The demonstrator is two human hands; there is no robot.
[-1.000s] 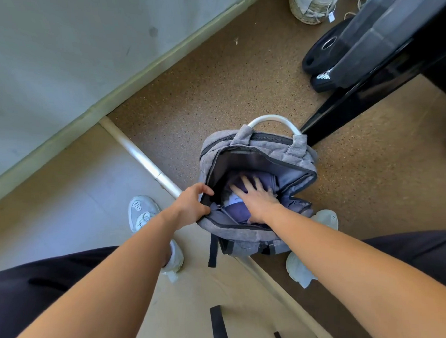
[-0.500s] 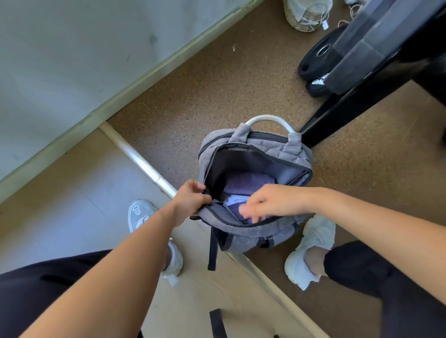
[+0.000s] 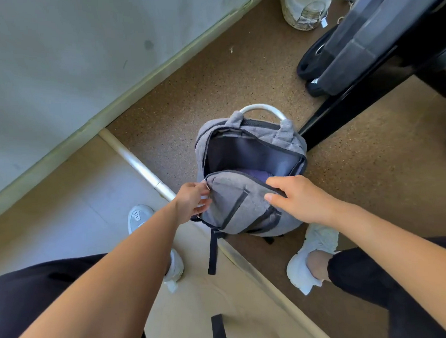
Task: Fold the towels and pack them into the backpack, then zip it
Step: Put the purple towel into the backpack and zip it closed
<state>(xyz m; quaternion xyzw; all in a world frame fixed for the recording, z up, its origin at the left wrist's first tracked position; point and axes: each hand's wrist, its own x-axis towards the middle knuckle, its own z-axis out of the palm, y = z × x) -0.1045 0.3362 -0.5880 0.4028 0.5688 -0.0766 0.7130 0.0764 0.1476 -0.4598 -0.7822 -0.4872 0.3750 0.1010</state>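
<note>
Closing the backpack [image 3: 244,208] on the floor: left hand [image 3: 192,202] pinches its front flap's left edge, right hand [image 3: 298,197] grips the right edge. Purple towel [image 3: 252,174] sits inside (mostly hidden). Next: find the zipper pull, run it round.

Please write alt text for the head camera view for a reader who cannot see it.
Two bare hands, left hand and right hand, grip the front flap of an open grey backpack standing on the floor, with purple towels visible inside. White shoes flank it.
</note>
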